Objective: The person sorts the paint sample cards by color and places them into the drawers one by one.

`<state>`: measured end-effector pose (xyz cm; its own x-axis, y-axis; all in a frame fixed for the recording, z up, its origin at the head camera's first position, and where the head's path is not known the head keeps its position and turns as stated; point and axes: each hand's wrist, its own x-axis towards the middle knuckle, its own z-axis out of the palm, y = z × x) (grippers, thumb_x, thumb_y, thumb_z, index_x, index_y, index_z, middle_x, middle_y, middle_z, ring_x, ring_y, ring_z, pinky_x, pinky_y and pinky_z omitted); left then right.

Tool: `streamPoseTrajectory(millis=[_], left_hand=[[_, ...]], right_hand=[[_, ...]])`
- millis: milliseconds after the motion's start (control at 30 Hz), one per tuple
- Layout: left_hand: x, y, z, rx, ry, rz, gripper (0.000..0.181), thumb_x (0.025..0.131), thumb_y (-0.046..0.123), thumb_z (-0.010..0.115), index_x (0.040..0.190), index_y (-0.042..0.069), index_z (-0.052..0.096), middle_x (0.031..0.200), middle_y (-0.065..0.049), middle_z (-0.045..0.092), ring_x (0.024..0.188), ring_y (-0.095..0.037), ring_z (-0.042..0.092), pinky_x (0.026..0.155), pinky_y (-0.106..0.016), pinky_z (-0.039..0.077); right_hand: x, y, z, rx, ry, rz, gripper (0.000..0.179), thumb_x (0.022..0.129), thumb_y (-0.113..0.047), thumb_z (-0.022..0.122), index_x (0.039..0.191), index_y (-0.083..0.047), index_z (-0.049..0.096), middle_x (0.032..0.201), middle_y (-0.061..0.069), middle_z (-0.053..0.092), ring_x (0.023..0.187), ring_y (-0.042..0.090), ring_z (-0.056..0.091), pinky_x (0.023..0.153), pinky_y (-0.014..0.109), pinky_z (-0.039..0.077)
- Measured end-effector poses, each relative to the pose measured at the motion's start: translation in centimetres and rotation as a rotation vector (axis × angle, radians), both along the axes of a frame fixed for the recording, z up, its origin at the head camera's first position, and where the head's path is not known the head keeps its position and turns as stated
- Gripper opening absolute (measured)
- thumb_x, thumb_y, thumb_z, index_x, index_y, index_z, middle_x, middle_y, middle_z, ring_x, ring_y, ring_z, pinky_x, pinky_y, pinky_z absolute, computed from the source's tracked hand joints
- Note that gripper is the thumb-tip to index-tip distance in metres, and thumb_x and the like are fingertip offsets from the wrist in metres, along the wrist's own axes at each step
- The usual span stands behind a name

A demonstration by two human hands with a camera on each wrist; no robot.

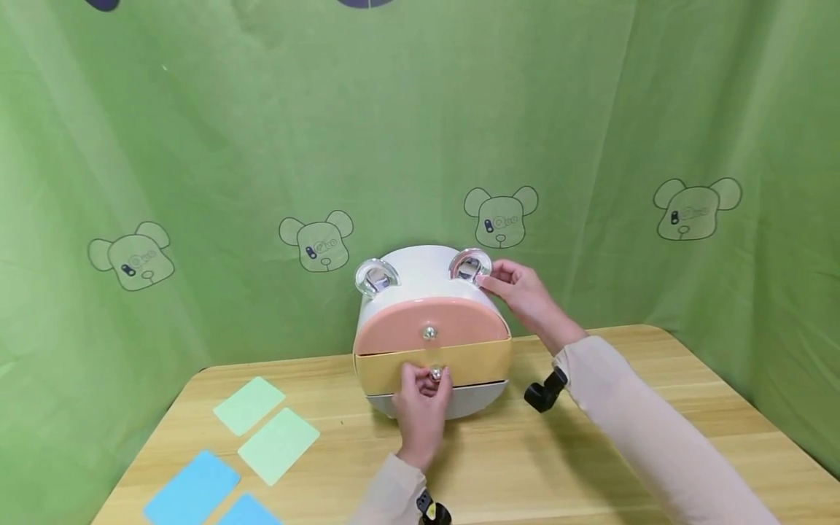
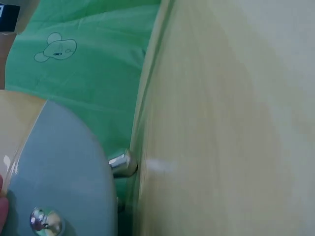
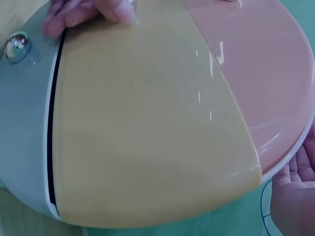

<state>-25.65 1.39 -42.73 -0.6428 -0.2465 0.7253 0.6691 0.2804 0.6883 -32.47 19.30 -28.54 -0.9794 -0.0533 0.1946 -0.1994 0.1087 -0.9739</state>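
A small bear-shaped drawer cabinet [image 1: 420, 271] with two clear ears stands at the back of the table. Its drawers are pink [image 1: 394, 330], yellow [image 1: 479, 362] and grey [image 2: 69, 162]. My left hand [image 1: 421, 414] pinches the silver knob [image 1: 436, 372] of the yellow drawer between thumb and fingers. A dark gap [image 3: 51, 132] runs along that drawer's lower edge, and its front sits slightly forward. At the upper right, my right hand [image 1: 523, 292] holds the right clear ear [image 1: 469, 264], thumb in front. The fingers behind the ear are partly hidden.
Two green cards [image 1: 278, 446] and two blue cards [image 1: 192, 487] lie on the table's left side. A green curtain [image 1: 407, 146] with printed bear heads hangs close behind the cabinet. The wooden table [image 1: 610, 394] has a rounded far right corner.
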Motion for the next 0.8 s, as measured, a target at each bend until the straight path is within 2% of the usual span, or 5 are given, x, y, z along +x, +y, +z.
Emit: streamPoseTrajectory(millis=[100,233,400,600,800], left_hand=[[0.0,-0.4,-0.1,-0.075,0.071,0.023,0.021,0.078,0.003,0.071,0.082,0.004,0.05,0.065,-0.006,0.067,0.054,-0.008,0.062,0.048,-0.013,0.05],[0.8,-0.7,-0.2,-0.124,0.113,0.011,0.022,0.075,0.0,0.071,0.08,0.003,0.05,0.065,-0.007,0.067,0.053,-0.008,0.063,0.049,-0.011,0.049],[2.4,-1.4,-0.3,-0.118,0.143,-0.037,0.025,0.073,-0.002,0.073,0.079,0.003,0.05,0.065,-0.006,0.068,0.053,-0.005,0.063,0.049,-0.01,0.049],[4.3,-2.1,-0.3,-0.099,0.148,-0.1,0.027,0.072,-0.005,0.074,0.08,0.003,0.05,0.066,-0.005,0.068,0.053,-0.004,0.062,0.048,-0.011,0.049],[5.3,-1.8,-0.6,-0.136,0.202,-0.128,0.03,0.07,-0.007,0.076,0.081,0.002,0.049,0.066,-0.005,0.068,0.053,-0.006,0.063,0.048,-0.01,0.049]], right_hand=[[0.0,0.1,0.0,0.006,0.0,0.011,0.013,0.09,-0.007,0.061,0.101,-0.005,0.055,0.086,-0.006,0.062,0.08,0.006,0.058,0.078,0.016,0.052],[-0.1,0.3,0.0,0.016,-0.009,0.023,0.015,0.089,-0.008,0.061,0.103,-0.006,0.055,0.089,-0.005,0.063,0.083,0.007,0.059,0.081,0.018,0.052],[-0.2,0.3,0.1,0.034,-0.03,0.03,0.019,0.089,-0.008,0.061,0.106,-0.005,0.054,0.092,-0.005,0.063,0.086,0.007,0.059,0.083,0.02,0.052],[-0.1,0.4,0.1,0.072,-0.042,0.036,0.025,0.09,-0.01,0.061,0.112,-0.001,0.053,0.096,-0.002,0.063,0.089,0.009,0.06,0.084,0.02,0.052],[0.0,0.6,0.3,0.087,-0.039,0.049,0.027,0.091,-0.01,0.059,0.114,0.001,0.051,0.101,0.002,0.061,0.091,0.011,0.059,0.085,0.02,0.051]])
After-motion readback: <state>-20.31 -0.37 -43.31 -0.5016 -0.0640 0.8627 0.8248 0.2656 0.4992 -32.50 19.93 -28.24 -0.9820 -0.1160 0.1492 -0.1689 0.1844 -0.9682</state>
